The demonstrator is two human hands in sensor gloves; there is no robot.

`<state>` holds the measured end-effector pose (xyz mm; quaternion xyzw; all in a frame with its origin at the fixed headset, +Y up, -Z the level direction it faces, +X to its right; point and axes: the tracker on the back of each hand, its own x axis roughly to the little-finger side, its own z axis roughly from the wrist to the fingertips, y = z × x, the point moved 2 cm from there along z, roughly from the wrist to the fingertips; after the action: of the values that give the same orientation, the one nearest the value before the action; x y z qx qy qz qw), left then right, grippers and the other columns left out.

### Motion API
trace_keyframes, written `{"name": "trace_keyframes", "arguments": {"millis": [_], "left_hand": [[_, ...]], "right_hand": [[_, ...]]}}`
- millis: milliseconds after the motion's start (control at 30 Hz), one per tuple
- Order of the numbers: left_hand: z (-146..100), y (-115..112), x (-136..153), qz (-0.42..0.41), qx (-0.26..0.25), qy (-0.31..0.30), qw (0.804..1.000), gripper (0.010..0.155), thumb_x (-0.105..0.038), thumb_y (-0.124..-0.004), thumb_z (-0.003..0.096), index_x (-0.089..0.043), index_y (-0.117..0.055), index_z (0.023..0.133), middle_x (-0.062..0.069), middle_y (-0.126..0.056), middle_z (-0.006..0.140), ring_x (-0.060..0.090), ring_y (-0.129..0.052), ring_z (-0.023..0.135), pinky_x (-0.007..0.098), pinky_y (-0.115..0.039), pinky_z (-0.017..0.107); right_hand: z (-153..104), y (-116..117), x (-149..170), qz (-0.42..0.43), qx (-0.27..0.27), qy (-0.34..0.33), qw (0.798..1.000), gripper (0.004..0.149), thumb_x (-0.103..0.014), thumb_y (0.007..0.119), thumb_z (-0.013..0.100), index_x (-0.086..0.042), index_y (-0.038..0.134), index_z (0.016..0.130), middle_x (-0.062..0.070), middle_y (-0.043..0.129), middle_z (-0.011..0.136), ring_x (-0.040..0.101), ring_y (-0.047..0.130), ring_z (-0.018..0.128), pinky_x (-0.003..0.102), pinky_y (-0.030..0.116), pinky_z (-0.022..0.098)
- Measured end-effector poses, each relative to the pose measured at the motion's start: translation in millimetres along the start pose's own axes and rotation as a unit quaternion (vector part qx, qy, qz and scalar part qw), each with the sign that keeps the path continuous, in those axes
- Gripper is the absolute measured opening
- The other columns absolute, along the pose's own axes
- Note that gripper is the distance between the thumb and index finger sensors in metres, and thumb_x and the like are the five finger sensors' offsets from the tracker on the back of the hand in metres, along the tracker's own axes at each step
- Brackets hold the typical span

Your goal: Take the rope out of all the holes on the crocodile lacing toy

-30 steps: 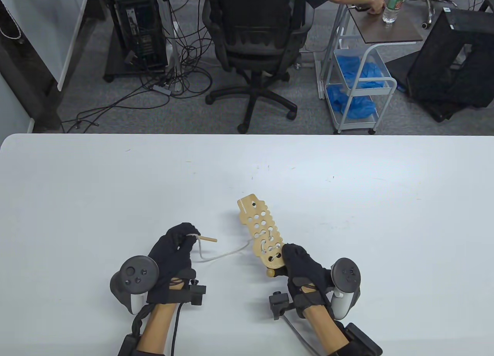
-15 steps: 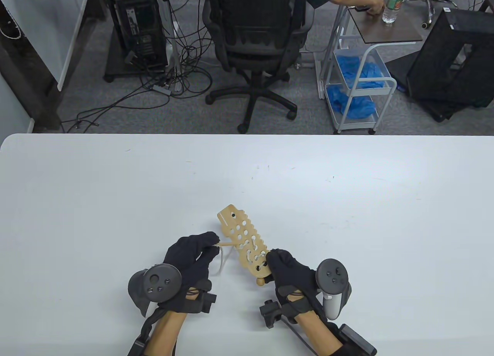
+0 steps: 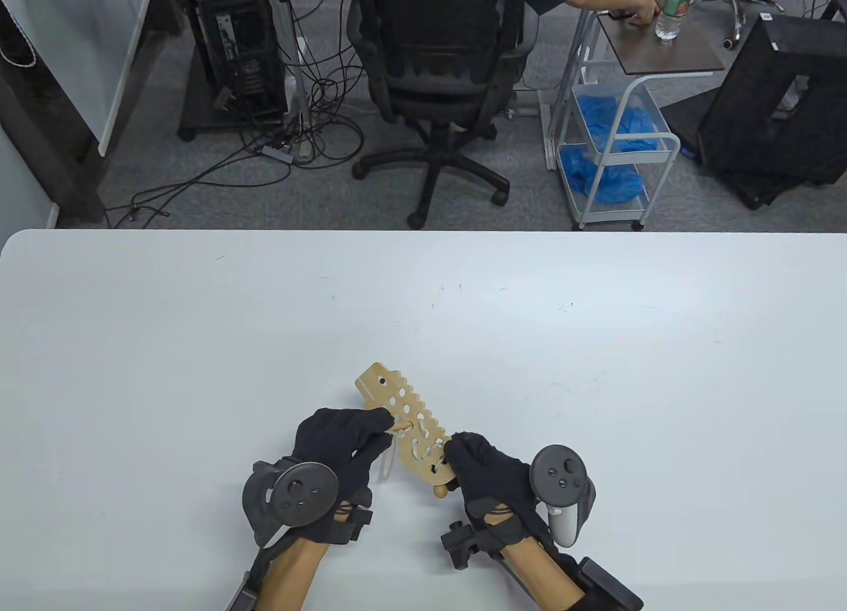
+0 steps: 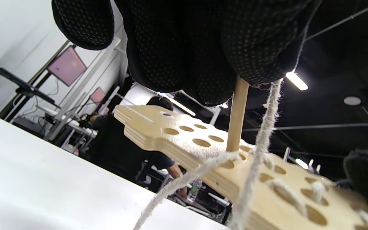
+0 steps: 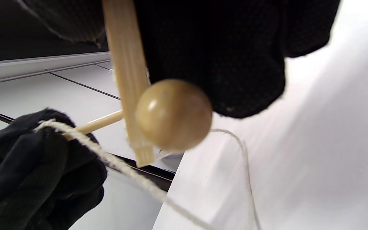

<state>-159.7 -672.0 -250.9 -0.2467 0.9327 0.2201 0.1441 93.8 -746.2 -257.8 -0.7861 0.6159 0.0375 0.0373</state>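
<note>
The right hand (image 3: 486, 473) grips the light, stiff crocodile board (image 3: 407, 425) by its tail, while the left hand (image 3: 344, 442) pinches the rigid wooden needle (image 4: 237, 115), the best hold on the limp rope (image 4: 260, 147), seemingly at a hole.

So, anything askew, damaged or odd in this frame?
Nothing stands out. The right hand holds the wooden crocodile lacing board off the table, while the left hand pinches the wooden needle of the white rope.

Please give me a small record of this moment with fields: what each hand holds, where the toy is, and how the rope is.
left hand: pinches the wooden needle, tip at a hole in the toy
right hand: grips the toy's near end, beside the wooden ball
crocodile toy: held above the table, tilted
rope: laced through holes near the right hand; a loose loop hangs from the needle
</note>
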Motion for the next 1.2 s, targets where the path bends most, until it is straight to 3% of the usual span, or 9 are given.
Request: {"name": "trace_keyframes", "arguments": {"millis": [200,600,733,867,1033,1100,1200], "left_hand": [[0,-3,-6,0.043,0.011,-0.017,0.999,0.04,-0.045,-0.088,0.0426,-0.04,-0.091,0.082,-0.005,-0.098,0.08,0.02,-0.092,0.075,0.059,-0.069,0.068],[0,-5,-8,0.044,0.015,-0.02,0.999,0.04,-0.045,-0.088,0.0426,-0.04,-0.092,0.082,-0.005,-0.097,0.079,0.02,-0.091,0.075,0.06,-0.069,0.068],[0,-2,-3,0.011,0.007,-0.006,1.0,0.057,-0.047,-0.084,0.0441,-0.035,-0.078,0.1,-0.004,-0.095,0.082,0.02,-0.09,0.076,0.06,-0.068,0.068],[-1,6,15,-0.05,-0.022,0.064,0.996,0.062,-0.046,-0.075,0.0491,-0.027,-0.065,0.107,-0.004,-0.094,0.082,0.02,-0.089,0.075,0.058,-0.07,0.067],[-5,2,45,-0.148,-0.022,0.177,0.973,0.068,-0.043,-0.07,0.0517,-0.02,-0.05,0.112,-0.004,-0.093,0.081,0.02,-0.09,0.073,0.056,-0.071,0.065],[-6,-9,57,-0.199,0.016,0.213,0.956,0.068,-0.041,-0.07,0.0518,-0.019,-0.049,0.112,-0.004,-0.094,0.08,0.02,-0.091,0.072,0.056,-0.072,0.065],[-6,-31,67,-0.29,0.075,0.216,0.93,0.065,-0.042,-0.074,0.0502,-0.021,-0.059,0.11,0.0,-0.097,0.08,0.025,-0.091,0.073,0.06,-0.07,0.064]], "right_hand": [[0,4,-1,0.012,-0.017,-0.005,1.0,0.048,-0.038,0.077,0.044,0.0,0.082,0.072,0.021,0.102,0.049,0.041,0.101,0.039,0.064,0.073,0.045],[1,5,-2,0.036,-0.03,-0.006,0.999,0.048,-0.039,0.078,0.044,0.0,0.083,0.071,0.021,0.103,0.047,0.04,0.101,0.037,0.064,0.074,0.044],[1,2,-4,0.049,-0.024,-0.008,0.998,0.048,-0.039,0.078,0.044,0.0,0.083,0.071,0.021,0.103,0.047,0.04,0.101,0.037,0.064,0.074,0.044],[1,-5,-8,0.075,-0.008,-0.012,0.997,0.048,-0.039,0.078,0.044,0.0,0.083,0.071,0.02,0.103,0.047,0.04,0.101,0.037,0.064,0.074,0.044],[0,-8,-11,0.111,-0.002,-0.012,0.994,0.048,-0.039,0.077,0.044,0.0,0.083,0.072,0.02,0.103,0.047,0.039,0.101,0.037,0.063,0.074,0.044],[0,-6,-9,0.132,-0.01,-0.01,0.991,0.048,-0.04,0.076,0.044,-0.001,0.082,0.072,0.019,0.103,0.048,0.039,0.102,0.038,0.063,0.075,0.044],[1,-2,-7,0.175,-0.034,-0.002,0.984,0.048,-0.04,0.076,0.045,-0.001,0.082,0.073,0.019,0.102,0.049,0.039,0.101,0.039,0.063,0.074,0.045]]}}
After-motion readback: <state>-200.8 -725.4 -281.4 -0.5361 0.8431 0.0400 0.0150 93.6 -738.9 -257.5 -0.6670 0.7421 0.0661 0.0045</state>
